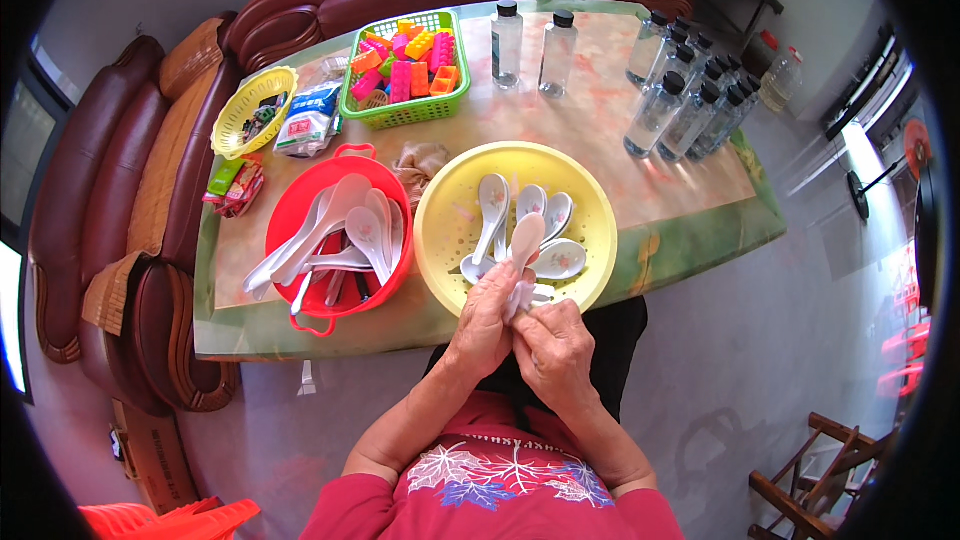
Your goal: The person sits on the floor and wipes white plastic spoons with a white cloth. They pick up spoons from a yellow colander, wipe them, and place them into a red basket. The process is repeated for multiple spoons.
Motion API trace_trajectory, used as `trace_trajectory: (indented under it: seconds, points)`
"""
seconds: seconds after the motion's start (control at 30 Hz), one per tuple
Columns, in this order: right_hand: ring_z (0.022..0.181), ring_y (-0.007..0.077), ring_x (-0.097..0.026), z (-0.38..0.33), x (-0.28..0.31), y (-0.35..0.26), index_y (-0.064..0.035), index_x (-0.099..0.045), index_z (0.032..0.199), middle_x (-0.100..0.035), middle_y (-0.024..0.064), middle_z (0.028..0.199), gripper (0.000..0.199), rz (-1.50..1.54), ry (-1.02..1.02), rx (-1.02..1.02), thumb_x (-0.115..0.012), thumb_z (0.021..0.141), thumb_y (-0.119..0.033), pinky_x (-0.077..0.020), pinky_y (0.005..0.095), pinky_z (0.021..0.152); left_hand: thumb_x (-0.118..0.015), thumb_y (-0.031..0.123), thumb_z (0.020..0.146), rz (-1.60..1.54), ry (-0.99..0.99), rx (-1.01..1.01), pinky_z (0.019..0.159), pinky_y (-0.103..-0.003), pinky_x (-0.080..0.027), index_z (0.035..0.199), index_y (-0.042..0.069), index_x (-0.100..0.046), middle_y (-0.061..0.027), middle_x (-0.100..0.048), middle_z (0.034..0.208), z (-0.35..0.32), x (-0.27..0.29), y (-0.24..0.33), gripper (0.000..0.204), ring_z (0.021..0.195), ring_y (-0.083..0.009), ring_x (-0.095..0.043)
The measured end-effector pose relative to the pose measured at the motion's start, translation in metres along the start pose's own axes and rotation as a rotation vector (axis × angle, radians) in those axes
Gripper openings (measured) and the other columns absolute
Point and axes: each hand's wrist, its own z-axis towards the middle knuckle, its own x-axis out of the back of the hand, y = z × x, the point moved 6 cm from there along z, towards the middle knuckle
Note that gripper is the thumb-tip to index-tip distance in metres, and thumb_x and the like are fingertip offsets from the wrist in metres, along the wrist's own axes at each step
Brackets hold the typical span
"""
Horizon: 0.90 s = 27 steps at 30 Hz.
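Just over the near rim of a yellow colander (432, 270), a white soup spoon (527, 237) points up and away from me. My left hand (485, 318) is closed around its handle. Pressed against the lower handle is a crumpled white piece that looks like tissue (518, 302), pinched in my closed right hand (557, 348). Several white soup spoons with small floral prints, such as one flower-printed spoon (560, 259), lie in the colander. To its left, a red basket (398, 285) holds more white spoons and larger ladles, with a long-handled ladle (345, 202) on top.
Behind stand a green basket (400, 117) of toy blocks, a yellow basket (228, 136) of small items and plastic packets (309, 122). A brown cloth (420, 165) lies between the containers. Clear bottles with black caps (690, 120) crowd the right; two bottles stand apart.
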Motion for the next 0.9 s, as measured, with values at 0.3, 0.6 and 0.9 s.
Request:
trace_trajectory:
  seconds: [0.3, 0.6, 0.9]
  points:
    - [0.068, 0.0232, -0.053, 0.033, 0.036, 0.016, -0.0021, -0.064, 0.088, -0.057, 0.0075, 0.075, 0.022, 0.022, 0.283, -0.061, -0.067, 0.067, 0.007, -0.0437, 0.0332, 0.060, -0.047, 0.020, 0.096, 0.004, 0.050, 0.097, 0.052, -0.018, -0.033, 0.113, 0.004, -0.053, 0.0048, -0.047, 0.075, -0.006, -0.004, -0.006, 0.024, 0.060, -0.0031, -0.038]
    - [0.073, 0.0242, -0.053, 0.037, 0.008, 0.009, -0.0054, -0.066, 0.084, -0.058, 0.0045, 0.075, 0.020, -0.044, 0.100, 0.031, -0.069, 0.065, 0.000, -0.0459, 0.0338, 0.063, -0.035, 0.042, 0.099, 0.205, 0.086, 0.017, 0.045, -0.018, -0.026, 0.100, 0.007, -0.056, 0.0068, -0.036, 0.068, -0.009, 0.012, -0.003, 0.041, 0.052, -0.0023, -0.027]
    - [0.071, 0.0253, -0.054, 0.004, 0.002, -0.004, -0.0046, -0.065, 0.081, -0.060, 0.0054, 0.077, 0.020, -0.015, -0.027, 0.015, -0.068, 0.062, 0.000, -0.0469, 0.0344, 0.062, -0.041, 0.035, 0.098, 0.351, 0.039, -0.166, 0.056, -0.015, -0.031, 0.121, -0.001, -0.051, 0.0058, -0.045, 0.073, 0.000, -0.002, 0.003, 0.043, 0.067, -0.0010, -0.040]
